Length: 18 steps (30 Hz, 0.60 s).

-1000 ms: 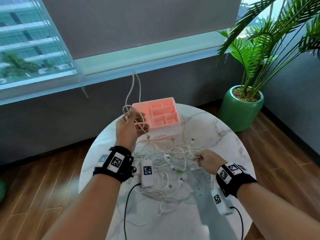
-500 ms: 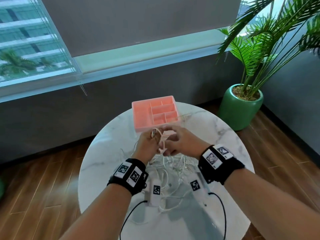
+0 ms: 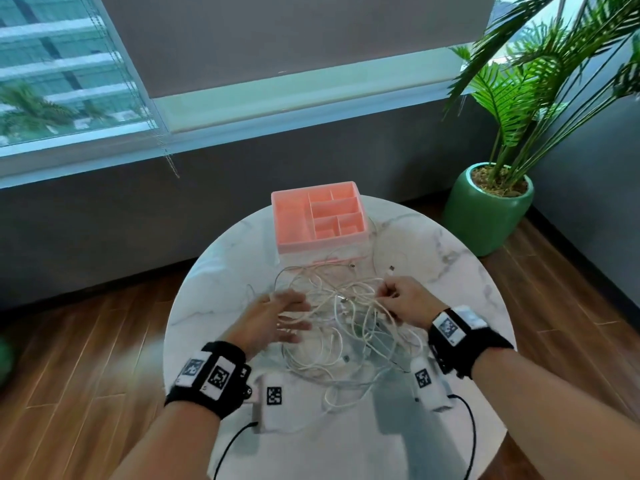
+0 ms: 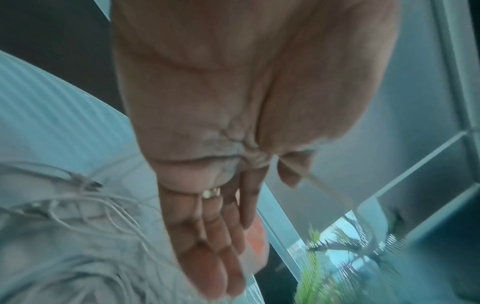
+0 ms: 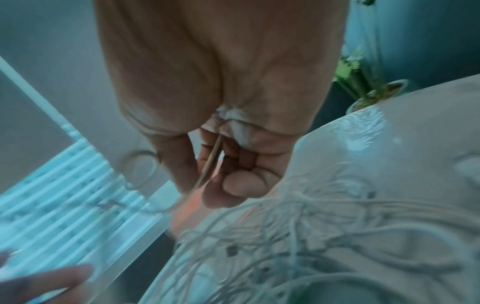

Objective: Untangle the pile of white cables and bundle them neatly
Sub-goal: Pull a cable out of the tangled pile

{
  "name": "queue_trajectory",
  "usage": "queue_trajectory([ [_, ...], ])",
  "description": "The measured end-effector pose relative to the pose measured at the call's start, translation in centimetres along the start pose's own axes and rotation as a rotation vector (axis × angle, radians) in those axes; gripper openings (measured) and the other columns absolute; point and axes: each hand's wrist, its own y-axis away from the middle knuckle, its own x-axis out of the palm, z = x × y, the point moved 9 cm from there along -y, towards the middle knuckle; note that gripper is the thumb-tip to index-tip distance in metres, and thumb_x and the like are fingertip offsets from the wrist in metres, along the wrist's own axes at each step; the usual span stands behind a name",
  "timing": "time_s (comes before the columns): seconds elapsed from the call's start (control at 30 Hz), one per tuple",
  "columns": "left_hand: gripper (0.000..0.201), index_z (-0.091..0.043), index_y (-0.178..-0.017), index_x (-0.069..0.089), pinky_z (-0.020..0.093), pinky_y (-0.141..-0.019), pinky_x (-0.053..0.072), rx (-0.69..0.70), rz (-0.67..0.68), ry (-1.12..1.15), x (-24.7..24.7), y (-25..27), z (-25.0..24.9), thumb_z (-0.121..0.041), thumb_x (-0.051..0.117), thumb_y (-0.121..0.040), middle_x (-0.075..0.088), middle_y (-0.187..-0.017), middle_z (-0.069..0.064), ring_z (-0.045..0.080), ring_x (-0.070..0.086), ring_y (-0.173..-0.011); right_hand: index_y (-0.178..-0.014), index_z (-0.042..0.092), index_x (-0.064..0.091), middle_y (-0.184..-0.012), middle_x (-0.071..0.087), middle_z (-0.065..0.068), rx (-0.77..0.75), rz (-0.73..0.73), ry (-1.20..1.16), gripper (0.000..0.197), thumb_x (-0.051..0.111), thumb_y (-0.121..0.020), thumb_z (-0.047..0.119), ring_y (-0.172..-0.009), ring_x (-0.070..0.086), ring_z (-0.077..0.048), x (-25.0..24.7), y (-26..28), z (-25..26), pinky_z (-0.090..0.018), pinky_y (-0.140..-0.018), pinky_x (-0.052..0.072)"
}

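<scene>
The left hand (image 3: 277,315) lies spread, fingers straight, on the left edge of a loose pile of white cables (image 3: 341,327) in the middle of a round marble table (image 3: 207,299). The right hand (image 3: 403,301) pinches one strand at the pile's right side. The cables look light, limp and snag-prone; a plug end seems the best hold.

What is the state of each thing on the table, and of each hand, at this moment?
white cables: still one tangled pile, none bundled.
pink organizer tray: upright at the far edge, compartments look empty.
left hand: fingers straight, spread over the pile's left side, gripping nothing.
right hand: fingers curled, pinching one cable strand.
marble table: bears the tray and the pile.
</scene>
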Motion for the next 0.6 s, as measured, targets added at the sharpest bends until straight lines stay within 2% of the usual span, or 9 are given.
queue_trajectory([
  [0.1, 0.049, 0.002, -0.095, 0.071, 0.04, -0.076, 0.057, 0.092, -0.182, 0.087, -4.8, 0.5, -0.9, -0.035, 0.042, -0.108, 0.073, -0.108, 0.028, 0.033, 0.074, -0.084, -0.067, 0.003, 0.061, -0.054, 0.058, -0.01, 0.122, -0.061, -0.081, 0.027, 0.065, -0.093, 0.01, -0.042, 0.049, -0.017, -2.8, 0.5, -3.5, -0.023, -0.042, 0.039],
  [0.17, 0.051, 0.001, -0.083, 0.068, 0.04, -0.075, 0.059, 0.132, -0.246, 0.128, -6.1, 0.9, -1.3, -0.037, 0.044, -0.108, 0.075, -0.1, 0.027, 0.034, 0.075, -0.083, -0.069, 0.002, 0.062, -0.06, 0.06, -0.015, 0.186, -0.018, -0.148, 0.03, 0.066, -0.094, 0.018, -0.044, 0.052, -0.018, -3.1, 0.9, -5.1, -0.022, -0.04, 0.037],
  [0.23, 0.05, -0.001, -0.076, 0.063, 0.043, -0.074, 0.061, 0.145, -0.286, 0.179, -6.1, 1.0, -1.1, -0.038, 0.049, -0.105, 0.074, -0.089, 0.026, 0.037, 0.075, -0.08, -0.087, 0.004, 0.071, -0.078, 0.067, -0.018, 0.216, 0.077, -0.225, 0.018, 0.071, -0.089, 0.022, -0.052, 0.057, -0.019, -2.2, 1.2, -5.9, -0.022, -0.046, 0.039],
  [0.3, 0.05, -0.005, -0.07, 0.057, 0.046, -0.073, 0.061, 0.157, -0.356, 0.263, -6.0, 1.1, -0.9, -0.041, 0.051, -0.104, 0.071, -0.071, 0.018, 0.033, 0.073, -0.07, -0.111, 0.013, 0.073, -0.1, 0.074, -0.013, 0.226, 0.204, -0.38, 0.041, 0.085, -0.074, 0.024, -0.069, 0.064, -0.019, -0.8, 1.7, -6.0, -0.025, -0.056, 0.047],
  [0.33, 0.05, -0.008, -0.067, 0.053, 0.045, -0.071, 0.06, 0.163, -0.411, 0.336, -6.3, 1.1, -0.8, -0.042, 0.051, -0.104, 0.066, -0.061, 0.011, 0.029, 0.07, -0.062, -0.117, 0.017, 0.072, -0.109, 0.075, -0.008, 0.21, 0.262, -0.395, 0.054, 0.089, -0.067, 0.024, -0.078, 0.067, -0.019, -0.2, 2.1, -5.6, -0.027, -0.06, 0.051],
  [0.37, 0.05, -0.012, -0.066, 0.049, 0.041, -0.066, 0.059, 0.163, -0.472, 0.416, -7.0, 1.1, -0.7, -0.044, 0.05, -0.104, 0.057, -0.055, 0.005, 0.023, 0.064, -0.053, -0.118, 0.018, 0.072, -0.112, 0.075, -0.002, 0.181, 0.295, -0.369, 0.054, 0.089, -0.067, 0.019, -0.085, 0.069, -0.016, 0.1, 2.5, -5.2, -0.026, -0.064, 0.053],
  [0.47, 0.051, -0.019, -0.065, 0.039, 0.021, -0.046, 0.042, 0.136, -0.594, 0.594, -10.0, 1.4, -0.3, -0.051, 0.051, -0.103, 0.033, -0.054, -0.002, 0.012, 0.036, -0.038, -0.102, 0.006, 0.076, -0.105, 0.077, -0.001, 0.15, 0.313, -0.199, 0.026, 0.065, -0.085, -0.01, -0.088, 0.072, -0.013, 0.3, 3.2, -5.3, -0.024, -0.068, 0.053],
  [0.57, 0.052, -0.021, -0.063, 0.035, 0.017, -0.038, 0.025, 0.103, -0.582, 0.52, -12.4, 1.8, -0.6, -0.05, 0.058, -0.1, 0.027, -0.047, -0.005, 0.01, 0.025, -0.035, -0.067, 0.012, 0.075, -0.091, 0.077, -0.011, 0.136, 0.162, 0.052, 0.046, 0.045, -0.081, -0.02, -0.085, 0.07, -0.031, -1.2, 2.9, -5.9, -0.028, -0.066, 0.052],
  [0.6, 0.051, -0.022, -0.064, 0.035, 0.018, -0.038, 0.024, 0.094, -0.558, 0.432, -12.8, 1.9, -0.8, -0.047, 0.061, -0.099, 0.026, -0.048, -0.005, 0.01, 0.024, -0.036, -0.063, 0.013, 0.072, -0.084, 0.076, -0.014, 0.125, 0.089, 0.074, 0.047, 0.042, -0.08, -0.019, -0.08, 0.068, -0.032, -1.7, 2.8, -5.5, -0.03, -0.065, 0.053],
])
